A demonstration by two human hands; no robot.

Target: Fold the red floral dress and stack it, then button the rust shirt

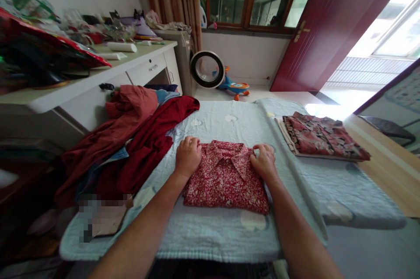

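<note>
A red shirt with a small white floral print (226,182) lies folded in a rectangle on the pale blue cloth (203,231), collar at its far edge and front facing up. My left hand (188,156) is at its upper left corner, fingers curled closed on the edge of the fabric. At the upper right corner, my right hand (263,160) has its thumb and fingers pinched on the shirt beside the collar.
Dark red garments (141,160) and a rust-coloured one (131,112) are heaped at the left. Folded patterned clothes (324,136) lie at the right. A cluttered white desk (114,77) stands at left; beyond are an open washing machine door (207,69) and a blue-orange toy (234,86).
</note>
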